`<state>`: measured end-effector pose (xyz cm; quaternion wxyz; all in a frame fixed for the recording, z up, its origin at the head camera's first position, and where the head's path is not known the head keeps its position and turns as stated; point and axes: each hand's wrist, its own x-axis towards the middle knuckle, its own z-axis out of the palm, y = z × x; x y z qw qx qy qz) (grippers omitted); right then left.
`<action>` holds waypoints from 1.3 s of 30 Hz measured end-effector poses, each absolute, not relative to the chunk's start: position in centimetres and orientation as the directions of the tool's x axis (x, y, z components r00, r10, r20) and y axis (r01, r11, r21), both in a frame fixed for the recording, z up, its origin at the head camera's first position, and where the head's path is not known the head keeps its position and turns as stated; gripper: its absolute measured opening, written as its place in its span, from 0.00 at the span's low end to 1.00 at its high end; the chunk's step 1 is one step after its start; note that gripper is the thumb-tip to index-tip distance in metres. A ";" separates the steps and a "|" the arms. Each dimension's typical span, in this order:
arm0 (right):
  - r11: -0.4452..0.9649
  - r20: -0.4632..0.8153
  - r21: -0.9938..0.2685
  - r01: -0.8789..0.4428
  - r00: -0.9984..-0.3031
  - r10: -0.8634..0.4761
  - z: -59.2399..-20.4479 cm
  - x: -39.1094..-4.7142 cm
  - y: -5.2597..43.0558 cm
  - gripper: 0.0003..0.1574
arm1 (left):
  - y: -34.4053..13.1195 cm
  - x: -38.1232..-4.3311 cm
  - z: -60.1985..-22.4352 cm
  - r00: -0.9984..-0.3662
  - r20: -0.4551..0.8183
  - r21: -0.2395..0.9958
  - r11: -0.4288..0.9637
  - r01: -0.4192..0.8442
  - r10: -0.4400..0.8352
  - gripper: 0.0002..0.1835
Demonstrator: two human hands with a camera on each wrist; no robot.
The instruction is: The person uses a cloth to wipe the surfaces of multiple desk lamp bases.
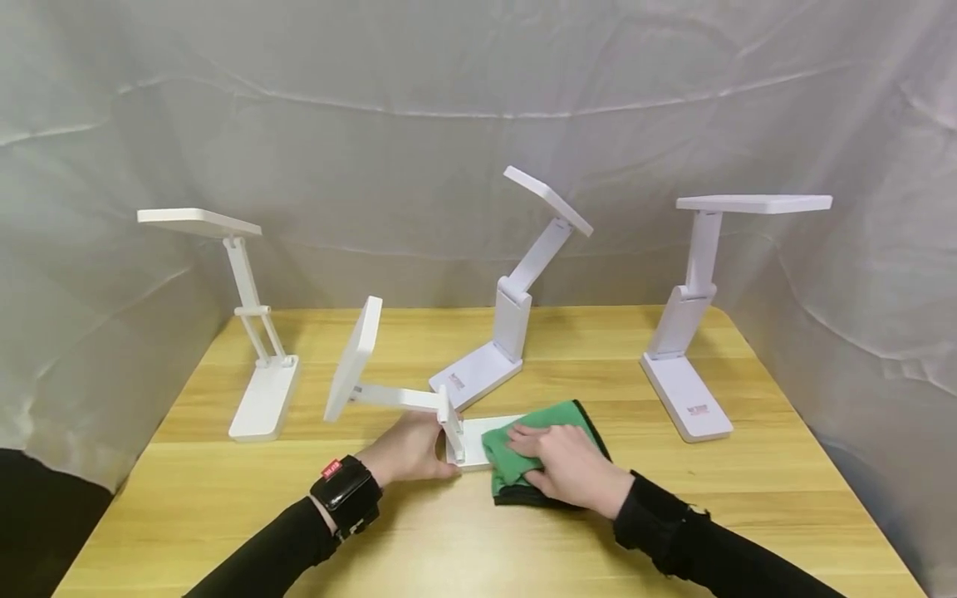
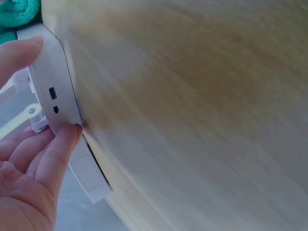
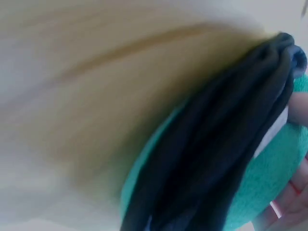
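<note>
Pale grey, wrinkled fabric backdrop (image 1: 374,166) behind and beside a yellowish wood-grain tabletop (image 1: 419,540). White plastic folding desk lamp (image 1: 399,399) is at near middle, jointed arm reaching left, base partly under a fuzzy green cloth with black edging (image 1: 499,453). Left hand (image 1: 407,448) is clamped on the hinge end of that base, thumb on near side, fingers on far side. Right hand (image 1: 571,465) has the cloth gripped between thumb and fingers, against the base's other end; pressure, cannot tell.

Risks, my judgement: base could slide or twist if the cloth is pushed hard and the left hold loosens. Panel juts well past the base, so its weight could tip the lamp or drop a loose joint. Cloth folds could snag on the hinge. White wide-armed middle lamp (image 1: 513,320) stands just behind; a wide sweep could knock it. White thin-rod left lamp (image 1: 242,274) and white flat-topped right lamp (image 1: 680,320) stand well apart, less at risk.

Materials: lamps look smooth, hard, slab-like with rounded corners; held base shows two small dark ports (image 2: 53,93) on its end face. Cloth is plush and soft, edging smoother, bunched in thick folds
</note>
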<state>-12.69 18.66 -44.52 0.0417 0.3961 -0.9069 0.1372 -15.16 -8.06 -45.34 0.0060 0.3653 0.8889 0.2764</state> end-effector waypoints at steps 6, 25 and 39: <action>0.694 0.170 -0.169 -0.700 -0.714 -0.679 -44.2 -13.2 18.8 0.31 | -7.8 -15.2 -45.1 -0.746 0.177 0.486 0.602 0.634 0.642 0.38; 0.689 0.200 -0.229 -0.687 -0.726 -0.657 -45.0 -12.4 19.3 0.30 | -8.0 -14.9 -45.2 -0.748 0.151 0.481 0.613 0.627 0.647 0.34; 0.659 0.160 -0.170 -0.732 -0.681 -0.715 -44.5 -12.4 16.2 0.30 | -7.8 -15.1 -45.3 -0.721 0.216 0.465 0.580 0.669 0.658 0.38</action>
